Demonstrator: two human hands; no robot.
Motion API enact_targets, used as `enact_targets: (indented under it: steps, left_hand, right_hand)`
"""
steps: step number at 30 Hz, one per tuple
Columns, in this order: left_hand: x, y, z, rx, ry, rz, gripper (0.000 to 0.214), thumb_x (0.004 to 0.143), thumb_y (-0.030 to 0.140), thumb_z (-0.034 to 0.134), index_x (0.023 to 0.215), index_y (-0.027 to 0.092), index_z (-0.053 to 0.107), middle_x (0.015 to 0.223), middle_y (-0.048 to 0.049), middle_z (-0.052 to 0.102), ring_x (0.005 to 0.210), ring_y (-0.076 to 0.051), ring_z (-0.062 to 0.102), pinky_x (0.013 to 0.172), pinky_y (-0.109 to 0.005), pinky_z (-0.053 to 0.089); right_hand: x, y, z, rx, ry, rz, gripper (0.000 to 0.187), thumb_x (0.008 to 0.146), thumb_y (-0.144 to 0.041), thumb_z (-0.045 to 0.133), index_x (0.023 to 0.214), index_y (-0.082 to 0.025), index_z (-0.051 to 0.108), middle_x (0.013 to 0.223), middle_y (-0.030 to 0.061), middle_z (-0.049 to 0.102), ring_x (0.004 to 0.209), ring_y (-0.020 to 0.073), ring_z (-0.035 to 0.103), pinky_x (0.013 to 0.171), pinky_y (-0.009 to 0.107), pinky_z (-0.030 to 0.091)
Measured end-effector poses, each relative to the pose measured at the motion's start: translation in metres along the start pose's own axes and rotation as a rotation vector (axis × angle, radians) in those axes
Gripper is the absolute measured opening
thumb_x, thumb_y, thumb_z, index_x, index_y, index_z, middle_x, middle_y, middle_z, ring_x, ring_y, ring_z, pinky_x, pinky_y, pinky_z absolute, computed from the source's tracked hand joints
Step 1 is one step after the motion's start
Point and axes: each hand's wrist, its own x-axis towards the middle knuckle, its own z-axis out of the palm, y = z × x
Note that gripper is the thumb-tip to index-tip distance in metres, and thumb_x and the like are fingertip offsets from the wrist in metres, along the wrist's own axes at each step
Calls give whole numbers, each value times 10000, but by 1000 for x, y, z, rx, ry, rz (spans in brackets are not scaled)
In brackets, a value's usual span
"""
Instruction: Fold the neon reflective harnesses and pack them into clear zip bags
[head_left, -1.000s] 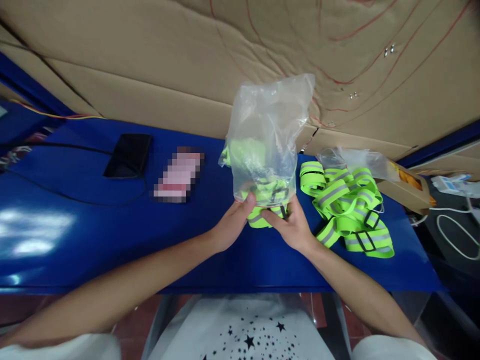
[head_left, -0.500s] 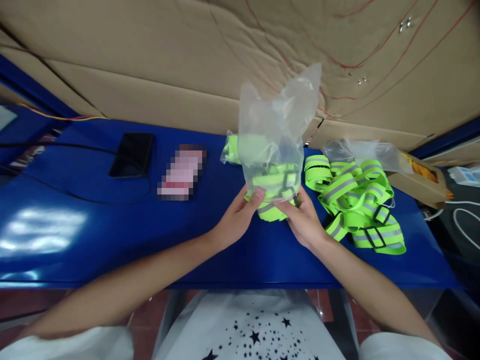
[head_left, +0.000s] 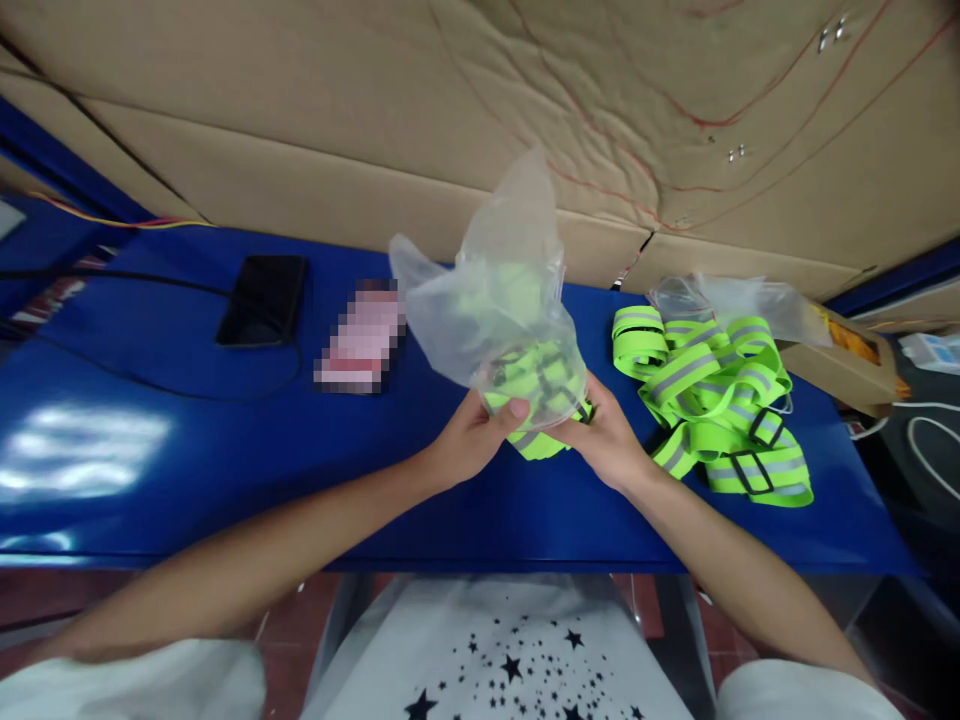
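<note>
Both hands hold a folded neon-yellow reflective strap (head_left: 534, 446) at its sides, its lower end sticking out of a clear plastic bag (head_left: 491, 215). My left hand (head_left: 466, 440) is closed on the left side, thumb pressing the bag's rim against the strap. On the right, my right hand (head_left: 611, 440) grips the same bundle, its thumb at the rim and its fingers partly hidden behind. Most of the strap and a black buckle show through the film. The bag's closed end stands up and leans left. Another yellow-green patch shows blurred through the bag.
Loose reflective straps (head_left: 720, 400) with black buckles lie in a heap on the blue table (head_left: 225, 480). Beyond them are clear plastic bags (head_left: 757, 300) and a cardboard box (head_left: 840, 370). A black device (head_left: 262, 300) with cables and a pixelated pink item (head_left: 364, 335) lie left.
The bag's upper part has swung left and flopped over, and the strap bundle has tilted and dropped slightly. Both hands keep their hold. The packed bundle behind is now covered by the bag.
</note>
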Motion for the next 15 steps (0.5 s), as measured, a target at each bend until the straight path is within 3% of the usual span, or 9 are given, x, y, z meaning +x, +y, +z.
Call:
enact_targets:
  steps: [7, 12, 15]
  left_hand:
    - [-2, -2, 15, -282, 122, -156, 575, 947, 627, 648, 1379, 248, 651, 1401, -84, 690, 1337, -290, 621, 1149, -427, 488]
    - [-2, 5, 16, -318, 132, -253, 508, 947, 559, 691, 1327, 222, 693, 1372, -92, 713, 1320, -309, 638, 1140, -453, 500]
    - [-1, 4, 10, -242, 137, -220, 460, 943, 526, 713, 1287, 220, 723, 1387, -80, 707, 1358, -301, 609, 1189, -444, 453]
  right_hand:
    - [2, -11, 6, 367, 34, 285, 620, 596, -340, 963, 1129, -233, 666, 939, 3, 790, 944, 254, 763, 939, 411, 592]
    - [7, -5, 7, 309, 137, 282, 666, 559, -373, 980, 1073, -263, 570, 858, -42, 769, 829, 217, 758, 816, 369, 624]
    - [10, -3, 4, 336, 105, 272, 659, 554, -374, 981, 1062, -256, 579, 903, -26, 774, 834, 218, 758, 792, 365, 633]
